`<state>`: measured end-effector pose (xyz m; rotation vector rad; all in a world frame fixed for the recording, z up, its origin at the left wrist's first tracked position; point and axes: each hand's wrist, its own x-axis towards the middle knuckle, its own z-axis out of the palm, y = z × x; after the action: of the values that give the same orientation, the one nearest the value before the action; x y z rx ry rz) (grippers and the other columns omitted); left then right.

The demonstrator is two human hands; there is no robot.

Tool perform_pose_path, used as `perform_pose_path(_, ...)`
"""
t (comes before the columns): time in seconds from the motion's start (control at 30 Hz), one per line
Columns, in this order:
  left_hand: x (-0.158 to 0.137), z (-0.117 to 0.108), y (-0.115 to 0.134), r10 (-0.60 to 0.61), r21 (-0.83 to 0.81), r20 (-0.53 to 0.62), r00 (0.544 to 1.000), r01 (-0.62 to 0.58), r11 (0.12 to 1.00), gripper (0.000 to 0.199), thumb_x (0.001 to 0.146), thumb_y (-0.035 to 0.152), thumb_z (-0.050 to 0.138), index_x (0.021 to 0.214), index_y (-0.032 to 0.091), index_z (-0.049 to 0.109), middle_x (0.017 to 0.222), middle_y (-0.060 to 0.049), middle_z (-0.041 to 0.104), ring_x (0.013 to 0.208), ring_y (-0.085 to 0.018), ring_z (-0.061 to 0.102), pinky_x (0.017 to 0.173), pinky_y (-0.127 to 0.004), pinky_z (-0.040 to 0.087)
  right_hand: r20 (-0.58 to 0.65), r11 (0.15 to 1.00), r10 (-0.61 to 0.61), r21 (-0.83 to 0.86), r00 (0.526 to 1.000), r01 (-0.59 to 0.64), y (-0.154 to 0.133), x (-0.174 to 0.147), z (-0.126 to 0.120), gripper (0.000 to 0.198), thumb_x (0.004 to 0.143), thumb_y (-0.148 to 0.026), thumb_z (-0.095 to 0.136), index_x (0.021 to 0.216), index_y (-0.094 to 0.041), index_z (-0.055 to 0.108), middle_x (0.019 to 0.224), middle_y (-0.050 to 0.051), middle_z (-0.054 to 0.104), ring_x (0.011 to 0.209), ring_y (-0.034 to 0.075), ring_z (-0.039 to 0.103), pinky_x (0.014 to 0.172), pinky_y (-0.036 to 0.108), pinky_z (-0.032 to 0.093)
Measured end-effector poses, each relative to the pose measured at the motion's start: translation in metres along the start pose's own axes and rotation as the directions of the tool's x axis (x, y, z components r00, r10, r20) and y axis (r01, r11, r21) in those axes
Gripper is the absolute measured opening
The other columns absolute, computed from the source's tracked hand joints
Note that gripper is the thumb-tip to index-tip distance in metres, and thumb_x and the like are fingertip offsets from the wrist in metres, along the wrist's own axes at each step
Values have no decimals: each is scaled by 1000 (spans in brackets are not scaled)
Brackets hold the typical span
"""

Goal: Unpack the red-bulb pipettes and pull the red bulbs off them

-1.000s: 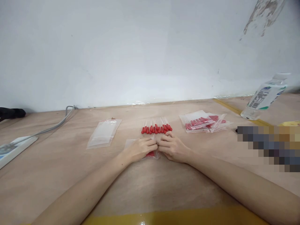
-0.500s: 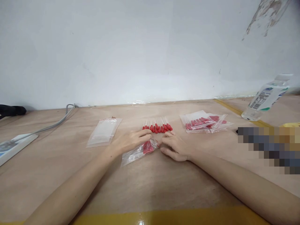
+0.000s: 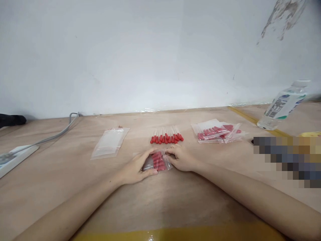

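Note:
A clear zip-lock bag (image 3: 158, 160) lies in front of me with several red-bulbed droppers side by side in it. My left hand (image 3: 136, 169) holds its left part, thumb along the near edge and fingers at the far edge. At the bag's right end, my right hand (image 3: 182, 158) pinches the plastic near the mouth between thumb and fingers. Just beyond both hands lies a row of loose droppers (image 3: 167, 138), with red bulbs toward me and clear tubes pointing at the wall.
A stack of flat zip-lock bags (image 3: 110, 143) lies to the left. On the right are filled bags (image 3: 218, 131) of droppers and a tilted-looking water bottle (image 3: 283, 105). A grey cable (image 3: 54, 137) runs to a white object (image 3: 21, 159) at far left. The wall (image 3: 160, 60) closes off the back.
My left hand has moved from above the bag to its left side, nearer me. The bag has turned straighter, with its droppers now lined up. My right hand has come onto its end.

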<state>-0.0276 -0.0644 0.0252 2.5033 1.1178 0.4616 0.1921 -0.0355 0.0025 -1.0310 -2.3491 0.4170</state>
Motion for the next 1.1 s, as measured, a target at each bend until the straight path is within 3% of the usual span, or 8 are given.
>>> perform_pose_path(0.17,-2,7,-4,-68,-78,-31,997,65,995,71,76,47,55,133,23,20,131,-9,42,117,-25,42,95,-40,37,9,982,76,171,997,-76,0,4,6,17,74,-34,59,78,-18,58,76,1,56,77,15,49,70,29,37)
perform_pose_path(0.27,-2,7,-3,-64,-72,-53,997,60,996,69,77,47,54,133,23,22,130,-9,43,115,-26,44,94,-40,38,0,913,92,399,996,-85,0,2,11,29,69,-36,65,88,-18,54,85,1,57,79,14,51,70,27,40)
perform_pose_path(0.37,-2,8,-3,-31,-55,-73,997,27,998,67,77,45,55,131,22,25,128,-10,44,113,-25,45,94,-39,38,22,826,27,563,999,-35,-2,3,15,27,73,-33,61,93,-18,51,87,1,58,77,12,53,68,25,42)
perform_pose_path(0.5,-2,8,-2,-5,-58,-81,997,0,998,64,77,44,55,130,22,27,125,-9,46,109,-23,48,90,-37,41,27,847,-48,531,998,26,-4,9,17,13,78,-22,53,90,-17,56,80,0,58,69,10,52,64,23,42)
perform_pose_path(0.6,-2,8,-2,-24,-62,-77,997,19,998,64,77,44,55,130,22,27,127,-10,45,111,-23,47,91,-38,41,42,896,-9,444,999,-11,-4,11,13,14,79,-17,47,89,-17,57,76,-1,59,65,10,51,60,22,40)
perform_pose_path(0.8,-3,10,-6,-56,-59,-71,996,52,997,66,76,46,55,131,21,26,129,-10,43,115,-24,44,94,-40,38,18,961,-15,276,1000,9,-7,7,2,15,76,-14,50,89,-17,56,85,2,60,78,13,54,71,26,42)
perform_pose_path(1.0,-3,9,-5,-61,-56,-79,995,56,997,63,75,47,56,127,20,32,125,-9,48,110,-23,48,91,-37,41,55,918,9,396,998,-30,-5,7,6,19,77,-10,46,94,-18,53,86,1,60,75,12,54,69,26,45)
perform_pose_path(1.1,-3,9,-6,-57,-42,-80,995,54,998,63,76,47,55,128,19,32,125,-10,47,111,-23,47,92,-38,40,107,825,113,543,988,-153,2,7,-5,18,79,-16,49,96,-18,52,84,1,59,72,11,55,66,26,48)
